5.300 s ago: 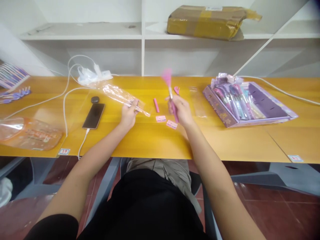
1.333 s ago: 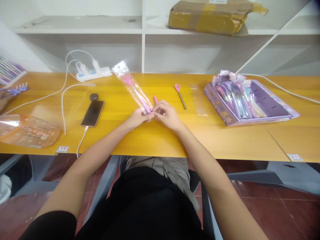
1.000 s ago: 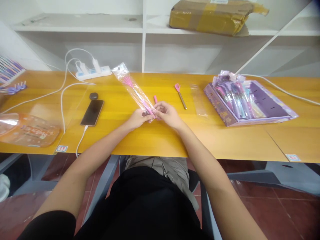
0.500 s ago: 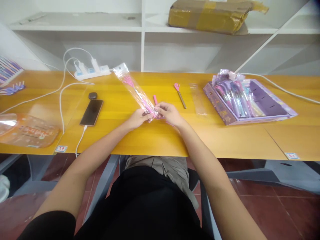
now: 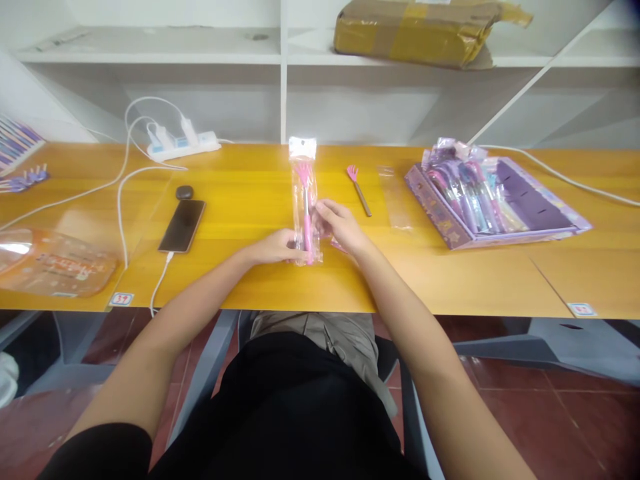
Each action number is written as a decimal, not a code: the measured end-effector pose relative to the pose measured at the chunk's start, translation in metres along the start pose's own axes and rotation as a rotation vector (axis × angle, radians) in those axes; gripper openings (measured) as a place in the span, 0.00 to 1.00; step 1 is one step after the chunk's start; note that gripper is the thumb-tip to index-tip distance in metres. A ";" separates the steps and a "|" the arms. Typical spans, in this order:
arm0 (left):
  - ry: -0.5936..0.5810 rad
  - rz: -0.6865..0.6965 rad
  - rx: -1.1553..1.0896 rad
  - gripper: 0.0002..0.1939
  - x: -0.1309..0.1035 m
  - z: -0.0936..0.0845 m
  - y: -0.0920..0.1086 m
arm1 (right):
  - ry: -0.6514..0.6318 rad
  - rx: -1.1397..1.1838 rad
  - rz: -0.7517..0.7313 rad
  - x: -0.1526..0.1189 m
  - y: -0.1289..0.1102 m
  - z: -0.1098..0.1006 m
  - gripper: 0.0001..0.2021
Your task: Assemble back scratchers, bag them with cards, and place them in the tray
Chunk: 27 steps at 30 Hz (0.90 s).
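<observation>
A pink back scratcher (image 5: 307,217) with a claw-shaped head lies inside a clear plastic bag (image 5: 303,148), upright in front of me. My left hand (image 5: 280,247) grips the bag's lower end, its thumb across the pink handle. At the bag's right edge, my right hand (image 5: 337,223) is closed, its fingertips pinching the plastic. Something pink (image 5: 341,247) shows partly under my right hand, mostly hidden. To the right lies a loose back-scratcher piece (image 5: 359,191) with a pink claw and metal rod. An empty clear bag (image 5: 396,200) lies farther right.
A purple display box (image 5: 537,203) holds several bagged back scratchers at right. On the left are a phone (image 5: 182,227), a small black case (image 5: 185,192), a power strip (image 5: 184,146) with cables and an orange plastic package (image 5: 60,262). A taped carton (image 5: 410,33) sits on the shelf.
The bagged back scratcher has turned from leaning left to nearly upright, its claw end moving right. My left hand has shifted slightly toward me; the right hand stays near the bag.
</observation>
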<state>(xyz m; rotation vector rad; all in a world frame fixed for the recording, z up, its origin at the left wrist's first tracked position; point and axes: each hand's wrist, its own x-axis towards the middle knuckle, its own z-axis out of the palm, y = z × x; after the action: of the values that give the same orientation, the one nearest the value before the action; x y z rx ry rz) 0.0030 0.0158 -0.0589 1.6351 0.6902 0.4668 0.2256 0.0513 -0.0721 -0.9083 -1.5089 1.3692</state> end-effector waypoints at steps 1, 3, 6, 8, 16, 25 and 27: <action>-0.052 0.004 0.020 0.16 -0.001 0.000 0.002 | 0.007 0.024 0.000 0.001 0.000 0.000 0.33; -0.162 0.007 0.061 0.13 -0.002 0.000 0.005 | 0.027 0.060 0.002 0.002 0.001 -0.001 0.33; -0.242 0.014 0.077 0.12 -0.003 0.002 0.010 | 0.068 0.079 0.011 0.004 0.001 -0.002 0.34; -0.192 0.037 0.067 0.13 -0.003 0.003 0.013 | 0.083 0.086 0.024 0.004 -0.001 -0.002 0.34; -0.032 -0.114 0.022 0.20 0.002 -0.007 -0.003 | -0.017 0.176 0.105 -0.002 -0.004 0.000 0.31; 0.697 -0.026 -0.281 0.11 0.015 -0.010 -0.011 | -0.458 0.022 0.177 -0.012 -0.008 0.006 0.22; 0.733 -0.007 -0.305 0.09 0.016 -0.009 -0.010 | -0.547 -0.022 0.195 -0.012 -0.010 0.003 0.23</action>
<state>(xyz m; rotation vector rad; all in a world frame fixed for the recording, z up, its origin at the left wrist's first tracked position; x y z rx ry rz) 0.0070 0.0341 -0.0678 1.1536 1.0957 1.1347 0.2270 0.0380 -0.0637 -0.7396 -1.8770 1.8508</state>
